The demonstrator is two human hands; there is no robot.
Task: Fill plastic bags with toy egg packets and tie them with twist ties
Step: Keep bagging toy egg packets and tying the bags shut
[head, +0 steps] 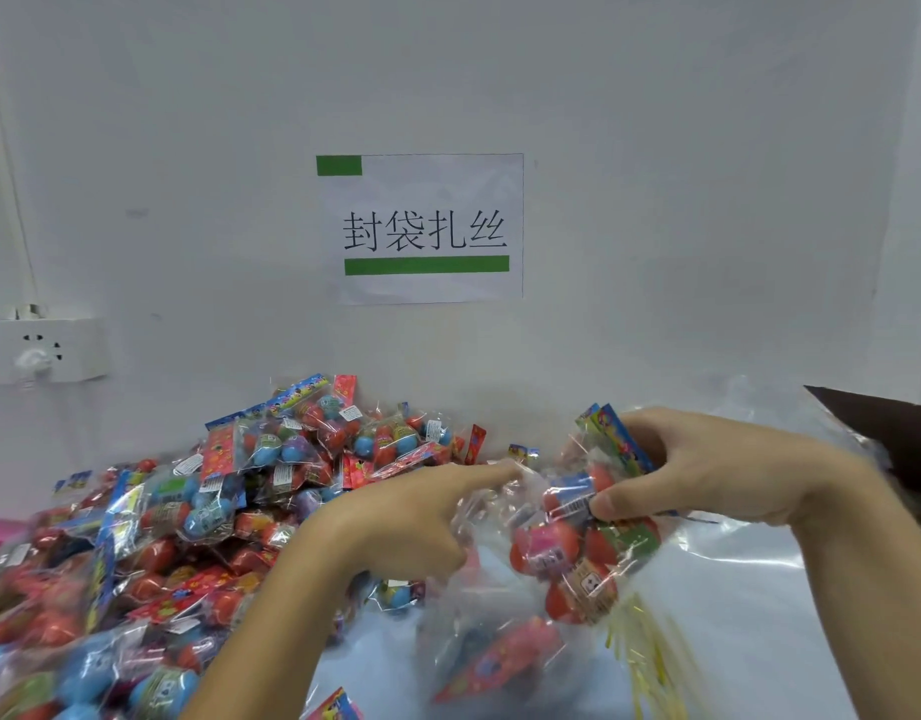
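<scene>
Filling step, by the look of it. Our right hand (718, 475) has thumb and fingers curled round a bunch of toy egg packets (588, 543), pinching them near their printed tops so the red eggs hang below. Our left hand (406, 522) is beside it with the forefinger stretched out along the rim of a clear plastic bag (500, 491); the other fingers curl under, and we reckon they're holding the mouth open, though the film is too see-through to be sure what they've got.

The held packets sit right at that opening, maybe partly inside already, hard to call. A few more packets (495, 662) lie blurred lower down, seemingly in the bag. The big pile (198, 517) of packets covers the left of the counter (791, 641) up to the wall, which has a paper sign (427, 228) and a socket (37, 350) on it. Yellow twist ties (640, 652) lie just below the right hand, blurred.

Next move, as we see it: drop the bunch down into the bag without snagging the film, so the left hand needs to keep the mouth wide. Tying comes later, ties are close by for that.
</scene>
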